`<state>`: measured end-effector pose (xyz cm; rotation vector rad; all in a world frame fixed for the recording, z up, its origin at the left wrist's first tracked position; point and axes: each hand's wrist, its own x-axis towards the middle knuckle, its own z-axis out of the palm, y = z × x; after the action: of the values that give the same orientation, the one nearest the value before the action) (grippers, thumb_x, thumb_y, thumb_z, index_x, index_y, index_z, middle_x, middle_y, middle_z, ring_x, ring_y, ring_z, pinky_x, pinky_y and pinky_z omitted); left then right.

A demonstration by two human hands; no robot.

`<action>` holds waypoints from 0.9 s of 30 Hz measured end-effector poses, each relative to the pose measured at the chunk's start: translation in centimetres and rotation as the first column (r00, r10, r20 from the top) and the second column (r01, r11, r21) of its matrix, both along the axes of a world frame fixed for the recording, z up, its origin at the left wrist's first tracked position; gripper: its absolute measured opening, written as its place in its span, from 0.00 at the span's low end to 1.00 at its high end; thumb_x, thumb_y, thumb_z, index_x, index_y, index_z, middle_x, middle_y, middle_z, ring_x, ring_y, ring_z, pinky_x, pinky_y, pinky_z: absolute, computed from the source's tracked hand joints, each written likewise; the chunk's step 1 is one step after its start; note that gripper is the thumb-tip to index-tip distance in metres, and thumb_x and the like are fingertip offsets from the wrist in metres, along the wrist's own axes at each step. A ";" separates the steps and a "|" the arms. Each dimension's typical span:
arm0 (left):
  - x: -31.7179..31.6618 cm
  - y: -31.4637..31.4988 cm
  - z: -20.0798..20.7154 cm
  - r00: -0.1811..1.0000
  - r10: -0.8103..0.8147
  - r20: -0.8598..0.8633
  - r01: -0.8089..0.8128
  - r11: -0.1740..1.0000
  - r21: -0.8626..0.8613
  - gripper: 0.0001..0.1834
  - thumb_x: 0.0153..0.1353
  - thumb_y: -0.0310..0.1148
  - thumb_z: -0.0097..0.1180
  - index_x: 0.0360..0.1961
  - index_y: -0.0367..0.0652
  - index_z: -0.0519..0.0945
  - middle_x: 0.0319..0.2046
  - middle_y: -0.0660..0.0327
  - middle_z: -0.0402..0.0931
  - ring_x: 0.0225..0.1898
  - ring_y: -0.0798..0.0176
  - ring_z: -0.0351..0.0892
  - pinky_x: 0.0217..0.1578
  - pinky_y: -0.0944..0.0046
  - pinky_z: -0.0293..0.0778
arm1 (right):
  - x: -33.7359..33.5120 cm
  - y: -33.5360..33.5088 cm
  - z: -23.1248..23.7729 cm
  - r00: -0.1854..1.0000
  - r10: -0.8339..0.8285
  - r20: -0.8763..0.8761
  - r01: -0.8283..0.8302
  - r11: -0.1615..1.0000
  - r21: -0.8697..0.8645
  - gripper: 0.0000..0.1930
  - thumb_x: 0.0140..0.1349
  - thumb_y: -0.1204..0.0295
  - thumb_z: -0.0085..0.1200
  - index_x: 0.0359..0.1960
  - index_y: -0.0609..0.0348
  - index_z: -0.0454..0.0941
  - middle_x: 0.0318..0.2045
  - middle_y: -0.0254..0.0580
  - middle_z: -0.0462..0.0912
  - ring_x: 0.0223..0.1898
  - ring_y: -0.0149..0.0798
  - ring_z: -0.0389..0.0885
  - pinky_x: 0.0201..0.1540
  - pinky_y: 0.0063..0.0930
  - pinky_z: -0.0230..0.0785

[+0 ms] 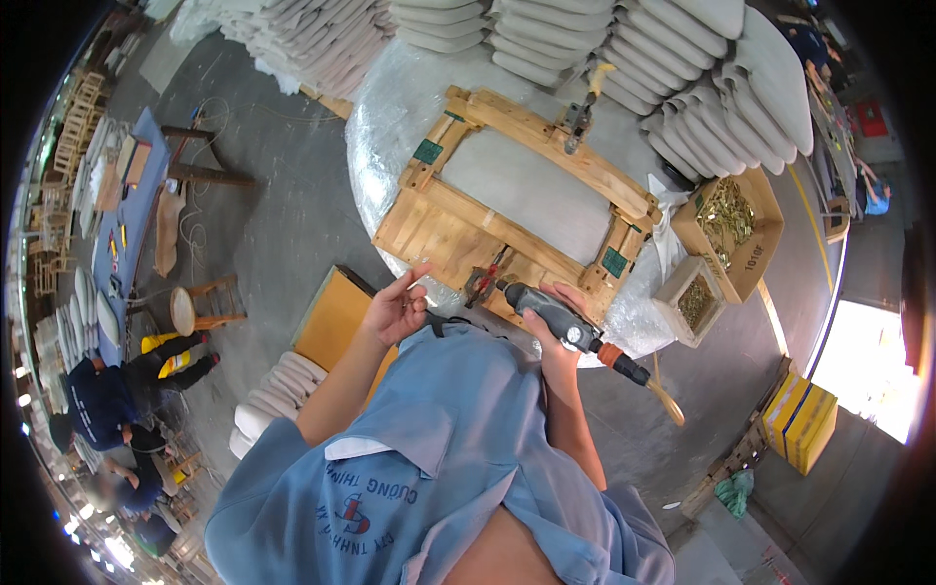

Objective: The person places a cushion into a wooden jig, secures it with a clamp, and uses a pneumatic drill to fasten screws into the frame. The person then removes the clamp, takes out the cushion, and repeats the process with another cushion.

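Observation:
My right hand [557, 343] is wrapped round a black air-powered screwdriver [558, 317] with an orange collar. The tool points left across the near edge of a wooden jig [439, 226]. To its left my left hand [398, 310] is raised palm up, index finger stretched out and the other fingers loosely curled. Nothing shows in it. A grey padded panel [531, 185] lies within the jig's frame. One toggle clamp [485, 280] with a red handle sits near the screwdriver's tip; another clamp [579, 125] is on the far rail.
A cardboard box [770, 229] of brass-coloured hardware and a smaller tray [717, 327] of small metal parts stand at the right. Stacked grey pads [726, 127] line the far side of the plastic-wrapped table [375, 146]. A stool [210, 304] and co-workers [102, 400] are at the left.

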<state>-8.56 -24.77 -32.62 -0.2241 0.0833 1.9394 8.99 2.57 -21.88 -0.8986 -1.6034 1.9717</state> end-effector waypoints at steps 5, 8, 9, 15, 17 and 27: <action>2.2 -0.4 5.0 0.957 0.258 -0.132 -0.272 0.957 -0.099 0.25 0.87 0.46 0.40 0.72 0.46 0.77 0.59 0.53 0.88 0.75 0.41 0.72 0.79 0.32 0.59 | -3.5 0.0 -1.5 0.992 0.127 -0.012 -0.124 0.981 0.148 0.31 0.58 0.76 0.77 0.62 0.63 0.75 0.55 0.49 0.84 0.57 0.41 0.84 0.66 0.37 0.75; 2.7 -0.6 1.9 0.919 0.386 -0.086 -0.395 0.895 -0.206 0.21 0.86 0.43 0.43 0.63 0.45 0.83 0.60 0.57 0.88 0.72 0.49 0.77 0.76 0.38 0.68 | -4.5 0.2 -0.9 0.995 0.101 -0.023 -0.099 0.994 0.055 0.31 0.58 0.76 0.77 0.61 0.64 0.76 0.56 0.49 0.85 0.58 0.41 0.84 0.65 0.37 0.76; 2.8 -1.4 0.5 0.897 0.442 -0.027 -0.439 0.881 -0.177 0.20 0.86 0.43 0.43 0.63 0.45 0.83 0.61 0.58 0.87 0.71 0.52 0.78 0.74 0.40 0.71 | -4.4 0.5 -0.6 0.995 0.092 -0.031 -0.091 0.996 0.025 0.30 0.58 0.76 0.77 0.61 0.64 0.76 0.56 0.49 0.85 0.58 0.41 0.84 0.64 0.36 0.76; -0.5 -1.8 4.2 0.876 0.452 0.170 -0.477 0.863 0.166 0.22 0.87 0.42 0.41 0.68 0.48 0.81 0.66 0.62 0.84 0.70 0.60 0.80 0.69 0.46 0.78 | 0.4 7.1 0.3 0.988 -0.148 0.030 0.142 0.978 0.150 0.30 0.59 0.77 0.76 0.62 0.67 0.77 0.50 0.51 0.89 0.54 0.41 0.87 0.64 0.37 0.76; -2.1 -0.1 5.7 0.839 0.530 -0.124 -0.523 0.848 0.087 0.23 0.87 0.43 0.40 0.71 0.50 0.80 0.69 0.61 0.82 0.71 0.58 0.79 0.71 0.46 0.76 | 3.0 9.6 0.9 0.968 -0.249 0.018 0.238 0.944 0.229 0.28 0.60 0.77 0.75 0.61 0.67 0.78 0.50 0.50 0.89 0.54 0.41 0.86 0.65 0.38 0.76; -5.5 4.9 5.1 0.952 0.285 0.111 -0.302 0.815 0.495 0.25 0.87 0.44 0.38 0.80 0.56 0.71 0.79 0.61 0.69 0.61 0.59 0.85 0.68 0.47 0.76 | 11.1 20.7 1.5 0.524 -0.829 -0.196 0.715 0.303 0.630 0.26 0.64 0.71 0.77 0.60 0.66 0.79 0.48 0.49 0.87 0.46 0.42 0.88 0.52 0.36 0.85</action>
<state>-14.08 -19.84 -27.52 0.0947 -0.5127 2.1878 20.13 23.30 -20.41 -1.2217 -1.3358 0.5618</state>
